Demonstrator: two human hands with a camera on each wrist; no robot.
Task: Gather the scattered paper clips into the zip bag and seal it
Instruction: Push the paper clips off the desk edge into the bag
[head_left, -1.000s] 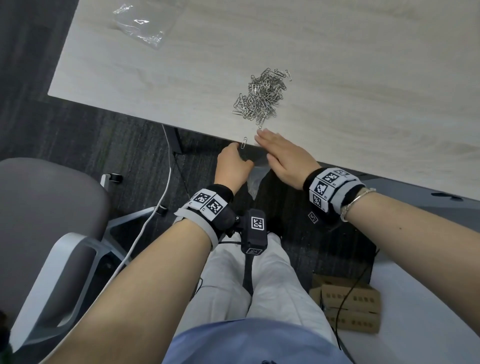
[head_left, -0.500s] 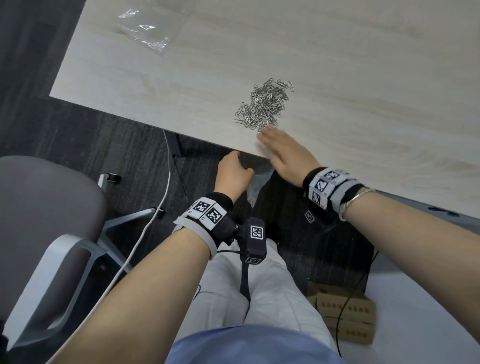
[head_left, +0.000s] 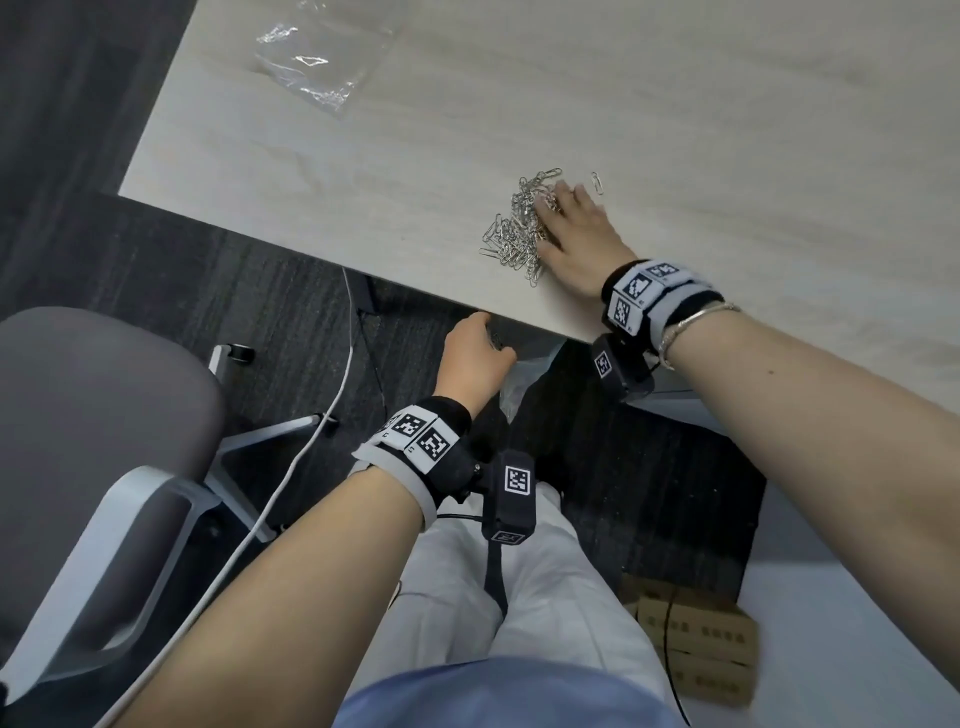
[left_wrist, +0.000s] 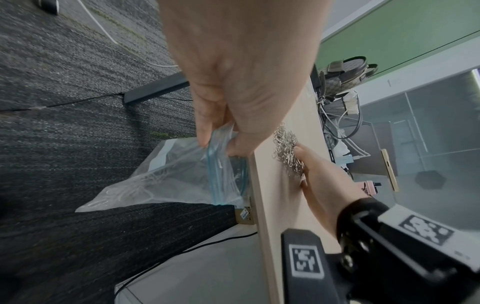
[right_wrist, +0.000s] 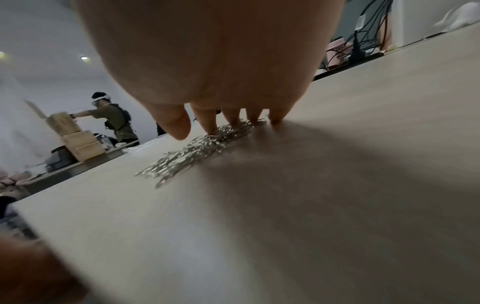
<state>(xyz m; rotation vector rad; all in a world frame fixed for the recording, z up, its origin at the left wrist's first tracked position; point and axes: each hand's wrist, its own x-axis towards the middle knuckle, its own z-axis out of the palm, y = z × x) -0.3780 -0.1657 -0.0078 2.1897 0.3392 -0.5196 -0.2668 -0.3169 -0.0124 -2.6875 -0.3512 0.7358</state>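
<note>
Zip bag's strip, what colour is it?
Blue. The zip bag is clear, with a blue strip along its mouth; the left wrist view shows it best.

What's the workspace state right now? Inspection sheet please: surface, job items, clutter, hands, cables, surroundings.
Surface: light wood table.
Job's things: paper clips heaped near the front edge, one stray clip beside them; zip bag open, hanging below the edge.
Clutter: crumpled clear plastic at the far left corner.
Hands: left hand pinches the bag's mouth; right hand flat, fingers on the heap.
Cables: white cable on the floor.
Surroundings: grey chair, cardboard boxes, dark carpet.
</note>
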